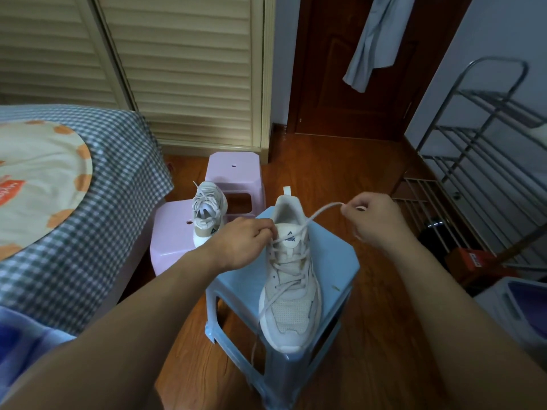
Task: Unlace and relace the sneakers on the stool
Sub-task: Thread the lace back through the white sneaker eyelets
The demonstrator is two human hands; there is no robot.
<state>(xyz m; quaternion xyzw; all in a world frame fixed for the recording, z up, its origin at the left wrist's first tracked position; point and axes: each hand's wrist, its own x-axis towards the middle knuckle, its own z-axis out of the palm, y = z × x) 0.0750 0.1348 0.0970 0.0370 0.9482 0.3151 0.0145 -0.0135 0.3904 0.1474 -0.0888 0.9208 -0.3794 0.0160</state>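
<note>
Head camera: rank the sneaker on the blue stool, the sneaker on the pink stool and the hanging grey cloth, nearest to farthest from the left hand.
From the left hand:
1. Sneaker on the blue stool, touching it, just right.
2. Sneaker on the pink stool, behind-left.
3. Grey cloth, hanging at the door, far back.

1. Near sneaker (291,291) on the blue stool (340,261): the tongue carries a dark blue triangular logo with a word beneath it at the top edge. The word appears to read "PEAK"; the letters are small and blurred.
2. Far sneaker (208,214) on the pink stool (171,241): the tan heel panel carries a small dark triangular logo. No letters can be read.
3. Bed cover (38,179): orange lettering stands at the left edge. It is cut off and illegible.
4. Orange box (473,257) on the floor beside the metal rack (488,149): a white label is present. Its characters are too blurred to read.
</note>
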